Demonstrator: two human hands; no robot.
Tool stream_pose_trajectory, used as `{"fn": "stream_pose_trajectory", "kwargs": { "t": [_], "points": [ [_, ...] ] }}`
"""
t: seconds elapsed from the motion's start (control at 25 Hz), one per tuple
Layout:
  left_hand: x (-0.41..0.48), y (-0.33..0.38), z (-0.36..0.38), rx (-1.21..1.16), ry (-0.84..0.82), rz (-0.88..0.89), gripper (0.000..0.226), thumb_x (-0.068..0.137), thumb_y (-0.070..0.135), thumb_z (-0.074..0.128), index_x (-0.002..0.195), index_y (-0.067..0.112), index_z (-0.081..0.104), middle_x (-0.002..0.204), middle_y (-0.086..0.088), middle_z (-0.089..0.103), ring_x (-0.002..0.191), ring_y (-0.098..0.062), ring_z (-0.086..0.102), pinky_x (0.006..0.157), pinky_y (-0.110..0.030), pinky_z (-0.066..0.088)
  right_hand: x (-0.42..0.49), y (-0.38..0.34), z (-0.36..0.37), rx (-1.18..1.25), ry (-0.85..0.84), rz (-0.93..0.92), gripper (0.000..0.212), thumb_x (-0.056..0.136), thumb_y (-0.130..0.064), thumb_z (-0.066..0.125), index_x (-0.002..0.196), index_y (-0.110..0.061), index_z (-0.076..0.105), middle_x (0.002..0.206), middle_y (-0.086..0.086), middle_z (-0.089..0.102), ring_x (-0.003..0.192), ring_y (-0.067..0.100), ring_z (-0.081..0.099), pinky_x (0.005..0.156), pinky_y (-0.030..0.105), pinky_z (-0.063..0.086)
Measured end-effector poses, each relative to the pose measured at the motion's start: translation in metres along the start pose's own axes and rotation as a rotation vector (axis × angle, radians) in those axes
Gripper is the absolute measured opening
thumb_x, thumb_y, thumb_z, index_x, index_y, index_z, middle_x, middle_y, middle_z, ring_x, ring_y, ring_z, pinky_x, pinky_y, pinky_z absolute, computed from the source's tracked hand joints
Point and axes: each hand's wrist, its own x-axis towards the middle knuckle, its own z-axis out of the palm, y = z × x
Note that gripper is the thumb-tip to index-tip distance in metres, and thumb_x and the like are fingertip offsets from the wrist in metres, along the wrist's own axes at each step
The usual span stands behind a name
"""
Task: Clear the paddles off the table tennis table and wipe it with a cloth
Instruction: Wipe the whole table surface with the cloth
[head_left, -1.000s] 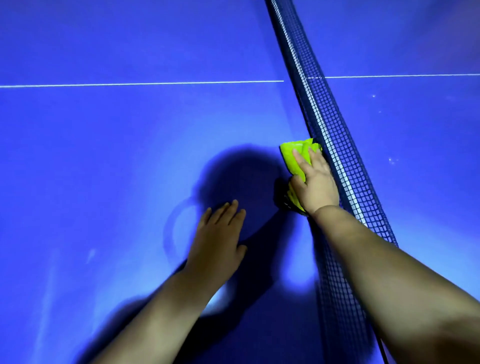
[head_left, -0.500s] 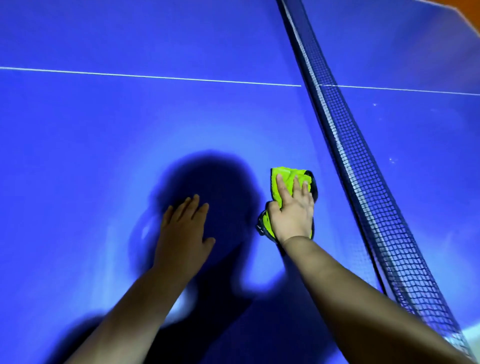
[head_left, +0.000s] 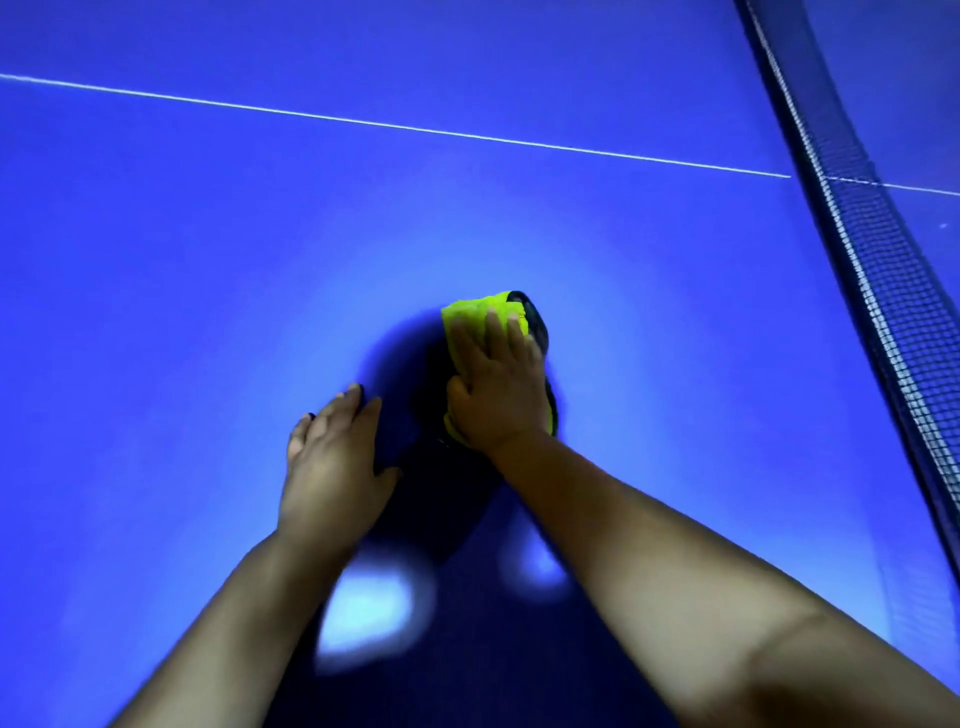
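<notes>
Blue table tennis table (head_left: 208, 260) fills the view, net (head_left: 872, 270) running down the right edge, white line (head_left: 363, 122) crossing the far part and meeting the net. Left hand (head_left: 332, 457) lies flat on the surface, palm down, fingers straight and close together, holding nothing; right hand (head_left: 498, 389) is just beside it, fingers straight and slightly spread, pressing on the cloth. Cloth (head_left: 467, 314) is yellow-green with a dark edge, bunched under the right palm, well apart from the net.
</notes>
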Motion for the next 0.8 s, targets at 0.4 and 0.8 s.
{"fn": "stream_pose_trajectory", "kwargs": {
  "t": [0.4,0.8],
  "points": [
    [-0.065,0.003,0.005,0.010,-0.033,-0.106,0.086,0.072,0.032,0.072,0.145,0.016,0.028,0.154,-0.004,0.022,0.142,-0.020,0.018,0.114,-0.038,0.010,-0.082,-0.041,0.016,0.089,-0.120,-0.434,0.069,0.070,-0.033,0.035,0.136,-0.025,0.052,0.148,0.013,0.042,0.139,0.038,0.031,0.110,0.048,0.028],
    [-0.064,0.187,0.067,0.005,-0.080,0.110,0.087,0.077,0.034,0.068,0.148,0.019,0.020,0.155,-0.001,0.019,0.143,-0.017,0.016,0.115,-0.035,0.006,-0.124,0.164,-0.046,0.092,-0.078,-0.308,0.071,0.073,-0.034,0.040,0.143,-0.023,0.045,0.151,0.013,0.036,0.143,0.034,0.026,0.115,0.044,0.022]
  ]
}}
